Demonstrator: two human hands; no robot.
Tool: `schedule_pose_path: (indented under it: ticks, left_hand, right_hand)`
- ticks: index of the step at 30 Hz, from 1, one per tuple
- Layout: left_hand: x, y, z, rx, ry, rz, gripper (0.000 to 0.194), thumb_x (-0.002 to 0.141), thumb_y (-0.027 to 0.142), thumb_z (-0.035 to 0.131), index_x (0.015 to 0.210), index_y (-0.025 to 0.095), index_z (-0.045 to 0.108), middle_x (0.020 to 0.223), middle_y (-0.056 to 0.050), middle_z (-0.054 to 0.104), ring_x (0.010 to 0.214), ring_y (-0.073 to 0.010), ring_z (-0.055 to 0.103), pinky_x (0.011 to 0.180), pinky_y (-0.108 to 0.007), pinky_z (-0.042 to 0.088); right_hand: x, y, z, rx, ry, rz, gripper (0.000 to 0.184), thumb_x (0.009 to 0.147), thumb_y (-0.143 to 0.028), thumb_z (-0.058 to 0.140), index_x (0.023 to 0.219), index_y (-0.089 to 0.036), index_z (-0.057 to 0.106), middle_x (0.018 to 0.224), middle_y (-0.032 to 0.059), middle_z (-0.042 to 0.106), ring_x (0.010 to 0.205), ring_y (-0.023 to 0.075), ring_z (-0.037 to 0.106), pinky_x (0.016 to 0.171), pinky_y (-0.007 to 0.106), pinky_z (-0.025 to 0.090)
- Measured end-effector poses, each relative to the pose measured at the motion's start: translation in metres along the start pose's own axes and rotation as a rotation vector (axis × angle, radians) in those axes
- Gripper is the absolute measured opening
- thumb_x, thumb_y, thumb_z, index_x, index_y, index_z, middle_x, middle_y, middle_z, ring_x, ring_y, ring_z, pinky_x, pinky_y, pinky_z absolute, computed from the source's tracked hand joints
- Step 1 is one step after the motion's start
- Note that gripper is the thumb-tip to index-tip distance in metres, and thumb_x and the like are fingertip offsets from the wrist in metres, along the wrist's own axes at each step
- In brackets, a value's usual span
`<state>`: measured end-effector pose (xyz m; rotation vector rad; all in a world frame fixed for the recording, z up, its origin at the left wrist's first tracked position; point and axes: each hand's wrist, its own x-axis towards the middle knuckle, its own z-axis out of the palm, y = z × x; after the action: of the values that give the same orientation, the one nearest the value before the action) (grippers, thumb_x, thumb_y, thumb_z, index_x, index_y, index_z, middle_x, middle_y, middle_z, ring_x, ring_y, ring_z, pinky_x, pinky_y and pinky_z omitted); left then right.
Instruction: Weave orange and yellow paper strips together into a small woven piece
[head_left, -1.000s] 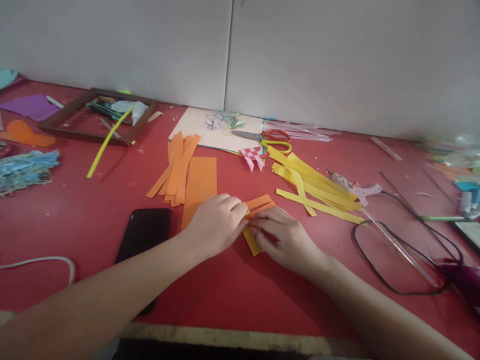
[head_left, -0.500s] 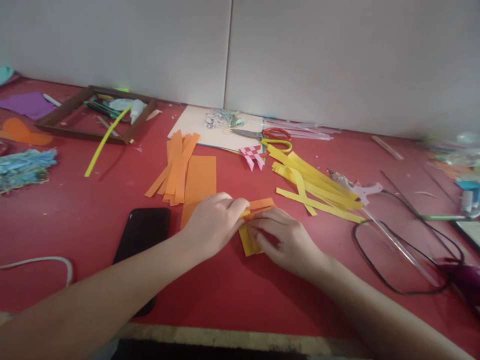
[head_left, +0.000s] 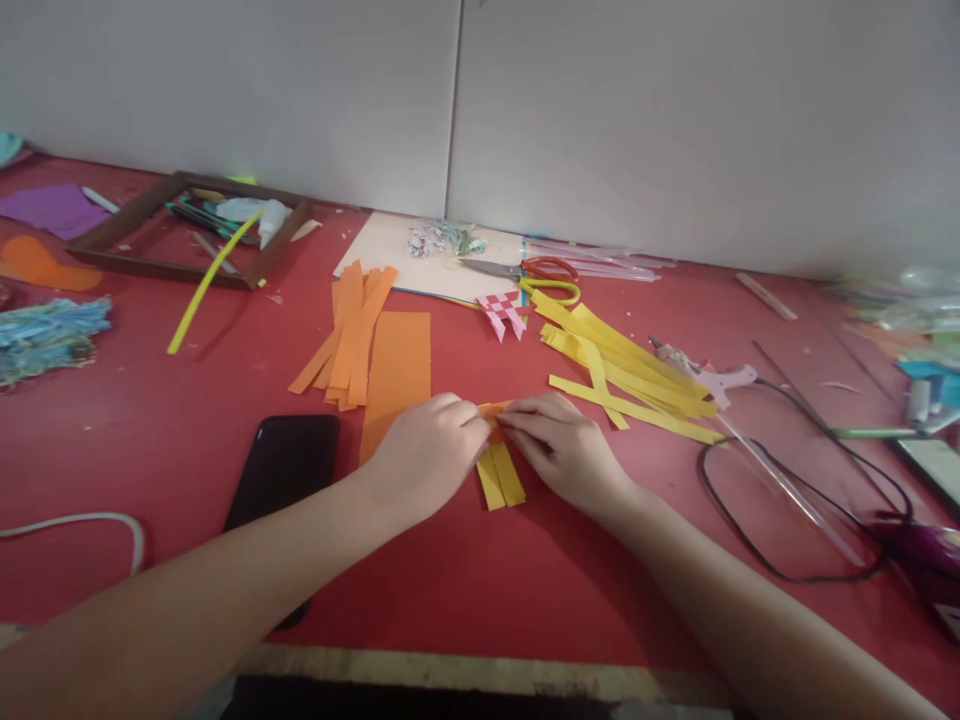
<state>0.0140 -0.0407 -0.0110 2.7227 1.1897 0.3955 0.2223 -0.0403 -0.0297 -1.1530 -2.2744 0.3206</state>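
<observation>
Between my hands are yellow paper strips (head_left: 500, 478) crossed with an orange paper strip (head_left: 493, 409). Two yellow ends hang side by side toward me; the crossing itself is mostly covered by fingers. My left hand (head_left: 439, 445) pinches the left side of these strips. From the right, my right hand (head_left: 566, 445) is closed on them with thumb and fingertips. An orange paper sheet (head_left: 401, 360) lies partly under my left hand. Loose orange strips (head_left: 352, 335) are fanned out beyond it, and a pile of yellow strips (head_left: 630, 370) lies beyond my right hand.
A black phone (head_left: 289, 465) lies by my left forearm. Scissors (head_left: 525, 270) and a pink woven paper fish (head_left: 502, 313) are at the back. A wooden frame (head_left: 97, 230) holds pens and a glue bottle. At right lie a glue gun (head_left: 724, 382) and its black cable (head_left: 750, 560).
My right hand has shifted slightly up. The orange strip ends that stuck out beyond my fingers are now mostly covered, and the two yellow ends show more fully below.
</observation>
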Motion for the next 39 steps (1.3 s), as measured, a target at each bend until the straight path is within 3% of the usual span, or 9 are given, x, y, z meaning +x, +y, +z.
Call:
schedule_pose_path:
  ticks: [7,15,21,26,29,31,35,39]
  left_hand:
    - [-0.009,0.013,0.009,0.268,0.064,0.137,0.019,0.093,0.014,0.053,0.104,0.005,0.066,0.1,-0.016,0.071,0.087,-0.026,0.069,0.065,-0.034,0.056]
    - [-0.009,0.013,0.009,0.248,0.016,0.083,0.017,0.092,0.015,0.054,0.103,0.01,0.066,0.101,-0.015,0.07,0.085,-0.0239,0.067,0.068,-0.035,0.058]
    - [-0.011,0.016,0.013,0.281,0.029,0.093,0.024,0.091,0.009,0.052,0.111,0.004,0.066,0.106,-0.018,0.07,0.086,-0.025,0.069,0.064,-0.033,0.059]
    - [-0.008,0.015,0.008,0.209,-0.029,0.044,0.018,0.091,0.013,0.056,0.102,0.008,0.068,0.106,-0.016,0.07,0.087,-0.0258,0.068,0.068,-0.036,0.059]
    - [-0.005,0.013,0.004,0.111,-0.082,0.015,0.018,0.093,0.019,0.055,0.1,0.009,0.068,0.106,-0.015,0.07,0.09,-0.0267,0.067,0.076,-0.04,0.058]
    - [-0.004,0.012,0.001,0.077,-0.082,0.006,0.02,0.092,0.018,0.054,0.104,0.008,0.067,0.109,-0.016,0.069,0.092,-0.0274,0.067,0.079,-0.042,0.057]
    - [-0.004,0.012,0.002,0.087,-0.042,0.016,0.026,0.091,0.013,0.051,0.113,0.007,0.065,0.117,-0.017,0.068,0.095,-0.0277,0.066,0.081,-0.043,0.056]
    - [-0.006,0.012,0.005,0.117,-0.026,0.034,0.027,0.092,0.016,0.051,0.113,0.005,0.065,0.117,-0.018,0.068,0.096,-0.0279,0.066,0.08,-0.041,0.056]
  right_hand:
    - [-0.001,0.003,0.001,0.015,-0.006,0.009,0.021,0.091,-0.013,0.054,0.1,-0.022,0.071,0.099,0.0072,0.073,0.091,0.0222,0.067,0.079,0.04,0.058]
    - [0.003,-0.002,0.0,-0.014,-0.045,-0.031,0.031,0.09,-0.01,0.049,0.115,-0.022,0.063,0.105,0.011,0.067,0.095,0.0245,0.065,0.082,0.044,0.057]
    - [0.005,-0.003,0.001,-0.03,-0.036,-0.048,0.031,0.091,-0.009,0.047,0.114,-0.02,0.063,0.104,0.0114,0.065,0.094,0.0238,0.063,0.081,0.042,0.057]
    - [0.004,-0.007,-0.008,-0.013,0.009,-0.06,0.012,0.087,-0.013,0.055,0.092,-0.02,0.064,0.09,0.0086,0.063,0.082,0.0207,0.06,0.072,0.036,0.055]
    - [0.002,-0.008,-0.016,0.01,0.024,-0.133,0.013,0.089,-0.018,0.058,0.076,-0.02,0.061,0.074,0.004,0.06,0.07,0.0171,0.056,0.064,0.032,0.052]
    - [0.001,-0.007,-0.02,0.027,-0.039,-0.216,0.016,0.09,-0.019,0.058,0.074,-0.02,0.061,0.071,0.0032,0.061,0.067,0.016,0.056,0.062,0.03,0.051]
    - [0.0,-0.004,-0.023,0.04,-0.161,-0.366,0.012,0.091,-0.02,0.06,0.082,-0.017,0.067,0.083,0.0067,0.071,0.078,0.0181,0.065,0.071,0.033,0.056]
    - [0.0,-0.001,-0.023,0.042,-0.204,-0.392,0.014,0.093,-0.022,0.059,0.087,-0.017,0.07,0.092,0.0079,0.074,0.087,0.0197,0.069,0.078,0.035,0.058]
